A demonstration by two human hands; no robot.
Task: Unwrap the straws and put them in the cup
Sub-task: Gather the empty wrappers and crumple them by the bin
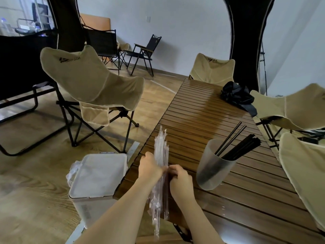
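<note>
From my seat I see both hands meeting over the near left edge of the bench (202,110). The left hand (151,166) is curled round a bundle of wrapped straws (161,152), holding it roughly upright, with the clear wrappers sticking up above the fist and hanging down below it past the bench edge. The right hand (181,180) touches the left, its fingers curled onto the same bundle at its middle (whether it pinches a single wrapper, I cannot tell). To the right, apart from the hands, the frosted cup (214,169) stands upright on the bench with black straws (241,147) in it, leaning over its right rim. A white lidded bin (98,175) sits on the floor, close against the left side of the bench. Black fabric (237,95) lies bunched at the far right edge.
</note>
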